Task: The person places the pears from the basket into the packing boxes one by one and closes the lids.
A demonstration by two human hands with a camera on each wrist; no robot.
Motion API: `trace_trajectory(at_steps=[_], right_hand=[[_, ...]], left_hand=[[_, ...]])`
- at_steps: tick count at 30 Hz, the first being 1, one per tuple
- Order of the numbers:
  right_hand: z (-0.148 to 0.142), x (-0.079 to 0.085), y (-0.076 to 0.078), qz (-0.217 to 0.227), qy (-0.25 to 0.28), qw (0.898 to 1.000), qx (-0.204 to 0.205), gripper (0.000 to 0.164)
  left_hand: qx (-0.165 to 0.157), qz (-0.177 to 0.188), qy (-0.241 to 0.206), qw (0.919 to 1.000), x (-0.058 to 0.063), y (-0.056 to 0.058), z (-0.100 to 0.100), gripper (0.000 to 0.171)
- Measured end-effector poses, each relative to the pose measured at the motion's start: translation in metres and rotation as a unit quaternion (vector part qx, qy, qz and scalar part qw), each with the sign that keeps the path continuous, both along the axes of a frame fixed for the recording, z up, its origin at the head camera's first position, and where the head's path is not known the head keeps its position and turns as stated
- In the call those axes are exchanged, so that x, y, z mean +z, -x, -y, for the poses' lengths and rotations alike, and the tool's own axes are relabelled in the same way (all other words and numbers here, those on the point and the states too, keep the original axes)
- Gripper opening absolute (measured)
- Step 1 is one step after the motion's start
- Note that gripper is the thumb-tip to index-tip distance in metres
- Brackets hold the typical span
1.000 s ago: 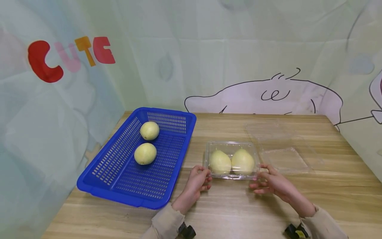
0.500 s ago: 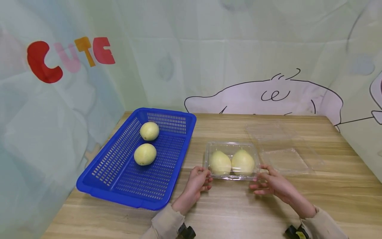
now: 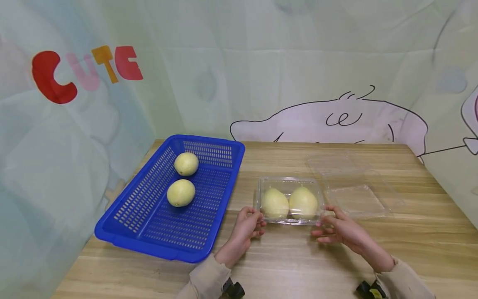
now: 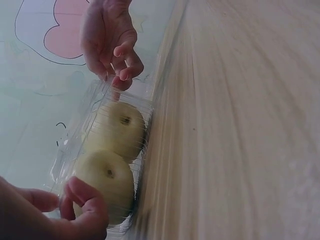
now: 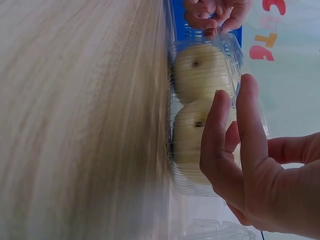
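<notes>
A clear plastic clamshell box (image 3: 291, 180) lies on the table with its lid down over two pale yellow melons (image 3: 275, 203). At its near left corner my left hand (image 3: 244, 228) pinches the rim between thumb and forefinger. My right hand (image 3: 343, 230) pinches the near right corner in the same way, its other fingers curved below the rim. Through the box wall in the right wrist view, the blossom ends of both melons (image 5: 200, 75) face the near side. Reflections make it hard to tell whether the lid edge is latched.
To the left stands a blue plastic basket (image 3: 214, 232) with two more pale melons (image 3: 181, 193) in it. Clear, open plastic boxes (image 3: 358, 197) lie behind and right of the box on the wooden table (image 3: 284, 270). A printed cloth (image 3: 261, 74) hangs behind.
</notes>
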State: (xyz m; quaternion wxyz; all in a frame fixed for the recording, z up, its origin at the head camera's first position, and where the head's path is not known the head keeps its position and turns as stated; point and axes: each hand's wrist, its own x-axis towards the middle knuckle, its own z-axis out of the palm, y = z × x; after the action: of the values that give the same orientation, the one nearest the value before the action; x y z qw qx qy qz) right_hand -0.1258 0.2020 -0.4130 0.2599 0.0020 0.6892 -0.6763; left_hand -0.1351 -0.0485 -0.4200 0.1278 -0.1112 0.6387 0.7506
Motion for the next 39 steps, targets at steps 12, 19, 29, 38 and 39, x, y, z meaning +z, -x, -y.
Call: trace_trajectory(at_steps=[12, 19, 29, 38, 39], right_hand=[[-0.0005, -0.0023, 0.0008, -0.011, 0.010, 1.000, -0.004, 0.051], [0.0020, -0.0026, 0.0003, -0.015, 0.012, 1.000, -0.023, 0.051], [0.0032, -0.0027, 0.0001, -0.015, 0.013, 0.999, -0.039, 0.051], [0.0043, -0.0046, 0.0007, -0.015, 0.014, 0.999, -0.046, 0.042], [0.0042, -0.0046, 0.0007, -0.014, 0.013, 0.999, -0.046, 0.042]], left_hand=[[-0.003, 0.012, -0.010, 0.9999, 0.0011, -0.0005, 0.0017, 0.013], [-0.004, 0.018, -0.011, 0.9998, 0.0016, -0.0013, 0.0005, 0.014], [-0.002, 0.025, -0.008, 0.9996, 0.0030, -0.0019, -0.0005, 0.014], [-0.005, 0.028, -0.006, 0.9996, 0.0037, -0.0011, -0.0002, 0.013], [-0.006, 0.028, -0.006, 0.9996, 0.0038, -0.0011, -0.0002, 0.013]])
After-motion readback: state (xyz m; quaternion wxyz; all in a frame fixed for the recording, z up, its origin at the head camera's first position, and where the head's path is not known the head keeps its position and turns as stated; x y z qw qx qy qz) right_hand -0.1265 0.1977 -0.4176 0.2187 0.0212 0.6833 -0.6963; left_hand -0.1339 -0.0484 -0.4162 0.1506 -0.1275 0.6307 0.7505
